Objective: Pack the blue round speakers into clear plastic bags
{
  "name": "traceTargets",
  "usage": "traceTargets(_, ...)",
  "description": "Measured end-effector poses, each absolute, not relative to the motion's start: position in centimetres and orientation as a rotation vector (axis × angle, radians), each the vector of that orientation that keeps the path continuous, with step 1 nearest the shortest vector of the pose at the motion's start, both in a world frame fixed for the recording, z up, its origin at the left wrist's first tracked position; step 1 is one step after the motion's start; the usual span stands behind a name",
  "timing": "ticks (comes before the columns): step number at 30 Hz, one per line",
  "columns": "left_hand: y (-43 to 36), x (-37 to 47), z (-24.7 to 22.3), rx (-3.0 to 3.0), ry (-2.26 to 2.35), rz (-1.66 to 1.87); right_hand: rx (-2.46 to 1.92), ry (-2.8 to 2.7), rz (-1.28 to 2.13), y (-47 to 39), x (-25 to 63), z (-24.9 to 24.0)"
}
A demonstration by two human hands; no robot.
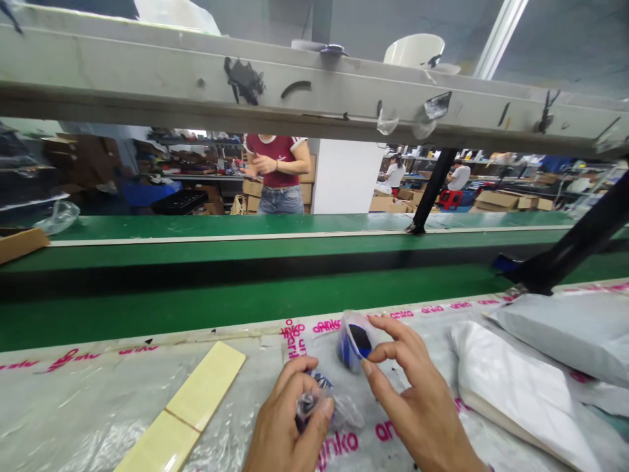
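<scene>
The left hand [289,426] is closed around a small dark item in crinkly clear wrap [314,403]; the right hand [417,393], fingers half-curled, pinches a blue bagged piece [354,342] on the plastic-covered bench [73,406]; both look light, slippery, best gripped through the film edges.

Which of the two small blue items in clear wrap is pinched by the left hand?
The nearer wrapped item, low in the picture, sits between the left hand thumb and fingers. The farther one is at the right hand fingertips.
</scene>
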State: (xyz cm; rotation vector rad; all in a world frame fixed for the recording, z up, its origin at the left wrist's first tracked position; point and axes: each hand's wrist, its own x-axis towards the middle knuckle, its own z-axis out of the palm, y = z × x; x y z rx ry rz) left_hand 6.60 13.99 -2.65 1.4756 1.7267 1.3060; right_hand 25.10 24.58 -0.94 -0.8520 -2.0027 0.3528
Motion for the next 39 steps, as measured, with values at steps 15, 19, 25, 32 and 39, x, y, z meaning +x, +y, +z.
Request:
traceTargets(15, 14.8, 7.1, -3.5, 1.670, 1.749, 1.089, -0.958, -2.140, 0.040, 24.2, 24.7, -2.6)
traceTargets(19, 14.9, 7.1, -2.9, 1.638, 1.737, 1.226, -0.990, -2.135, -0.035, 24.4, 24.4, -2.8)
traceTargets(25, 15.2, 6.8, -1.7, 1.676, 1.671, 1.231, -0.858, -2.162, 0.293, 24.1, 24.0, -2.1)
traceTargets(32, 15.3, 7.5, -1.9, 1.457, 1.789, 1.206, -0.760, -2.079, 0.881, 23.8, 24.7, 0.0)
traceTargets(39, 16.5, 8.7, -0.3, 1.781, 1.910, 1.005, -0.545, -2.305, 0.844, 23.3, 24.5, 0.7)
